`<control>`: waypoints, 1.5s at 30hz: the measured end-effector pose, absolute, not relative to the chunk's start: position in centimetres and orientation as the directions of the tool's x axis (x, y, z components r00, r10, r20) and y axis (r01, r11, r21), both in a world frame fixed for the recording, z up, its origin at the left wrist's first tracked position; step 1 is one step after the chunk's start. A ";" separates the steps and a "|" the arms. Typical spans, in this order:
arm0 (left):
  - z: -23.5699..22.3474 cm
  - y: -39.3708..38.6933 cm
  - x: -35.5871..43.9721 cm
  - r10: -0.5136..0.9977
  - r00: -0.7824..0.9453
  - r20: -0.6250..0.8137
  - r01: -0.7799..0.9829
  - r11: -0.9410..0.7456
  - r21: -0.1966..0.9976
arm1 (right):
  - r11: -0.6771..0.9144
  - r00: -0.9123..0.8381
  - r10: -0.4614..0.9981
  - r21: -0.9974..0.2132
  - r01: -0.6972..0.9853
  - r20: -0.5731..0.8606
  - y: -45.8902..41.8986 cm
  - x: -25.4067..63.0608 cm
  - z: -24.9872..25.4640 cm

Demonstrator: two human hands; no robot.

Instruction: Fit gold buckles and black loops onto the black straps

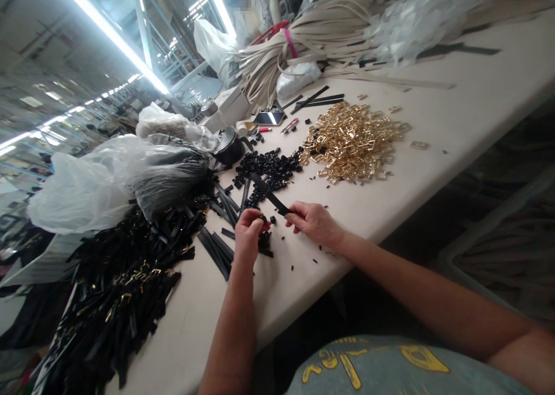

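Observation:
My right hand (pixel 310 218) pinches one end of a flat black strap (pixel 271 195), whose other end points up and to the left over the table. Close beside it, my left hand (pixel 249 230) has its fingers pinched on a small dark piece (pixel 262 218), too small to name for certain. Small black loops (pixel 273 166) lie heaped just beyond both hands. Past them to the right is a large pile of gold metal buckles (pixel 351 140). Loose black straps (pixel 217 250) lie left of my left hand.
Finished-looking black straps with gold buckles (pixel 134 285) are heaped at the left. Plastic bags (pixel 113 175), a dark lidded mug (pixel 228 146) and a phone (pixel 269 118) stand or lie beyond. Beige strips (pixel 269 65) are bundled at the back. The table's front edge (pixel 433 189) runs diagonally.

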State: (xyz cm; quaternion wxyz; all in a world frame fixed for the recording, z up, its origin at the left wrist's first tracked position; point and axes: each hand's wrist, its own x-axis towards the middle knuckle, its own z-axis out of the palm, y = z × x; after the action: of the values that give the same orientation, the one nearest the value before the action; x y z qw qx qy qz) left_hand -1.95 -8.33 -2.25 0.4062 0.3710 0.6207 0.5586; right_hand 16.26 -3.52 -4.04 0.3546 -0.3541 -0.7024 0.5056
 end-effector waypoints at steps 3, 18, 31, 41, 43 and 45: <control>-1.8 -8.5 -1.0 0.941 -0.310 -0.132 -0.223 0.063 0.973 | 0.242 -0.503 0.852 -0.960 0.139 0.142 -3.5 16.2 -4.1; -2.8 -8.6 0.2 0.929 -0.368 -0.030 -0.007 0.030 1.000 | 0.214 -0.522 0.842 -0.973 0.089 0.138 -3.5 16.2 -4.1; -2.1 -8.7 0.5 0.934 -0.355 0.045 0.044 -0.031 0.999 | 0.174 -0.592 0.797 -0.984 0.035 0.120 -3.6 16.0 -4.3; -2.4 -8.9 -0.7 0.960 -0.279 -0.026 -0.012 0.024 1.000 | 0.174 -0.594 0.797 -0.983 0.052 0.110 -3.5 16.2 -4.1; -2.5 -8.9 -0.8 0.963 -0.269 -0.024 -0.013 0.021 1.000 | 0.184 -0.594 0.796 -0.981 0.055 0.116 -3.5 16.2 -4.1; -2.5 -8.8 -0.7 0.958 -0.287 0.000 0.015 0.004 1.000 | 0.184 -0.596 0.795 -0.981 0.061 0.112 -3.5 16.2 -4.1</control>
State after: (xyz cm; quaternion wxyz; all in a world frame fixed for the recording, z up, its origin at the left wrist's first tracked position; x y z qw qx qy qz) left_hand -0.68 -8.85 -2.47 0.4187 0.4257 0.5717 0.5628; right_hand 16.17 -3.51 -4.11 0.3281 -0.3074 -0.6960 0.5598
